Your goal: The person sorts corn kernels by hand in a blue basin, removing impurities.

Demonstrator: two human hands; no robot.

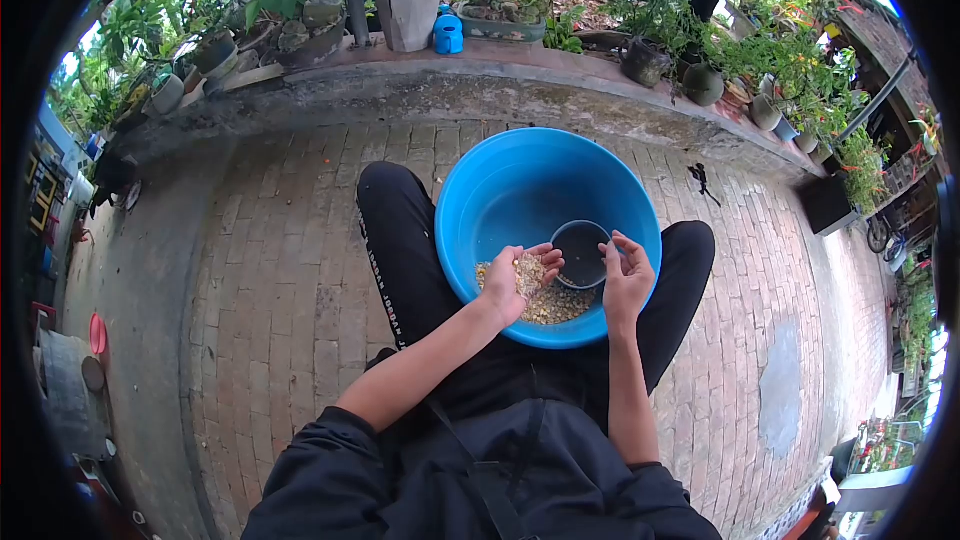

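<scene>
A wide blue basin (500, 162) sits between my bent legs, with a bed of yellowish-brown, mixed grain (560, 308) along its near side. My left hand (503, 290) is cupped palm up over the basin and holds a heap of pale grain (530, 275). Beside its fingertips is a small round bowl (578, 243) with a dark inside and a thin pale rim. The fingers of my right hand (627, 275) pinch that bowl at its right edge, low inside the basin.
Brick paving (290, 280) surrounds me. Beyond the basin runs a low concrete ledge (420, 95) bearing potted plants, a grey planter (408, 10) and a small blue container (448, 35). A black strap-like item (703, 183) lies on the bricks. A red dish (97, 333) is at far left.
</scene>
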